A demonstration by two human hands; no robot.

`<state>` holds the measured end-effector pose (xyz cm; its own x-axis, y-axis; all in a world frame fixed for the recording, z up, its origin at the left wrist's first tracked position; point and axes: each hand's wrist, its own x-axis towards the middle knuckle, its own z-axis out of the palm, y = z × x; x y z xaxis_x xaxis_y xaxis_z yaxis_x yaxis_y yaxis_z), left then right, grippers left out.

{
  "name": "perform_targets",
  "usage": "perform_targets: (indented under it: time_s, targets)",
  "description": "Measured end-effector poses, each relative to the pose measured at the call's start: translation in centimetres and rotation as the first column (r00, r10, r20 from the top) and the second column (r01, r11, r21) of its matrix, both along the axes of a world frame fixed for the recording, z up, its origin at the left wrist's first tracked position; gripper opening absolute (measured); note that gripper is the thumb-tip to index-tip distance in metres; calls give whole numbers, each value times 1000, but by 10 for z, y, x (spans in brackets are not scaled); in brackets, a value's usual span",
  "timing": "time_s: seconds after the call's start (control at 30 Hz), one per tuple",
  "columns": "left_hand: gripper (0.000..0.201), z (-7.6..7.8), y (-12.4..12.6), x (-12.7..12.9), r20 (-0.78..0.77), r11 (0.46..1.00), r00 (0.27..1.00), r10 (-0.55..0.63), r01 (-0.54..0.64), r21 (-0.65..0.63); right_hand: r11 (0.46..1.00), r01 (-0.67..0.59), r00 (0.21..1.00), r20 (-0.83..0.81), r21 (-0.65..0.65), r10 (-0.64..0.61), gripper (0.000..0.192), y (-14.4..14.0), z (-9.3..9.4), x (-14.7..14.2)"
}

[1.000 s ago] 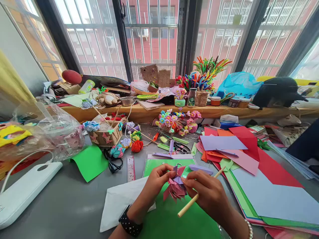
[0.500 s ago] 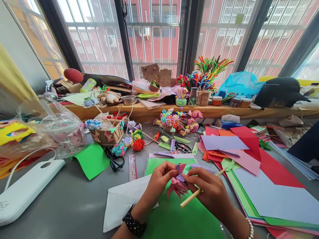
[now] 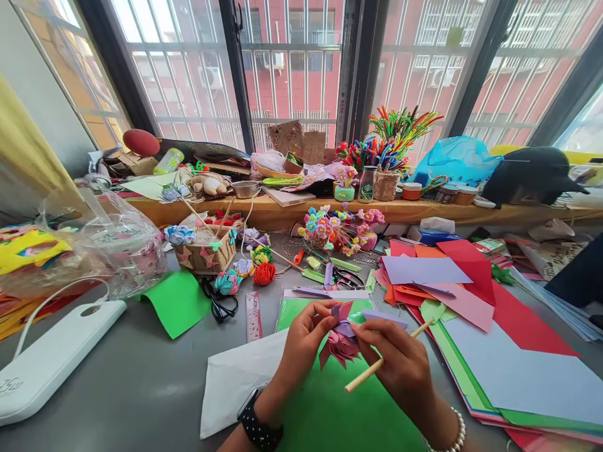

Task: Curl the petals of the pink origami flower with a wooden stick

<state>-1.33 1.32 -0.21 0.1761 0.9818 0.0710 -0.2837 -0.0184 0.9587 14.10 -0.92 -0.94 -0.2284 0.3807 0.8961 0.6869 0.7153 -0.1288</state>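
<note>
Both hands' fingers pinch the paper flower (right also grips a stick) — scissors beyond.

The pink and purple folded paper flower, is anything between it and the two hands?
Nothing visible. The left hand and right hand both pinch the pink and purple folded paper flower directly; the right also holds a wooden stick.

Both forearms are getting cut off at the bottom edge. The wooden stick is half disappearing behind the right hand, and fingers are covering much of the paper flower. The ruler markings are too tiny to read.
</note>
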Motion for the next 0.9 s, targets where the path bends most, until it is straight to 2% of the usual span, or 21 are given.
perform_targets:
  time_s: [0.17, 0.33, 0.4, 0.5, 0.6, 0.7, 0.8, 0.9]
  targets:
    - [21, -2, -2, 5, 74, 999, 996, 49, -47, -23, 998, 61, 998, -6, 21, -61, 10, 0, 0, -2]
    - [23, -6, -1, 6, 106, 996, 991, 79, -73, -60, 996, 85, 996, -11, -39, -85, 12, 0, -1, -3]
    - [21, -6, -1, 6, 74, 997, 994, 79, -77, -22, 994, 90, 996, -12, -64, -91, 13, 1, -2, -3]
    - [14, -6, -2, 4, -22, 984, 990, 138, -134, 116, 987, 58, 998, -30, -152, -63, 15, 3, 1, 2]
    - [7, -5, -5, 0, -96, 933, 966, 240, -202, 298, 957, -2, 994, -107, -291, -31, 15, 3, 10, 10]
    - [5, -6, -8, -2, -135, 865, 952, 276, -185, 467, 904, -98, 975, -221, -416, 4, 15, 1, 21, 15]
    - [16, -7, -12, -3, -208, 740, 913, 350, -134, 659, 869, -166, 955, -295, -465, 25, 15, -3, 29, 12]
    - [28, -9, -15, -3, -226, 644, 897, 379, -81, 760, 823, -216, 945, -324, -525, 41, 15, -6, 31, 8]
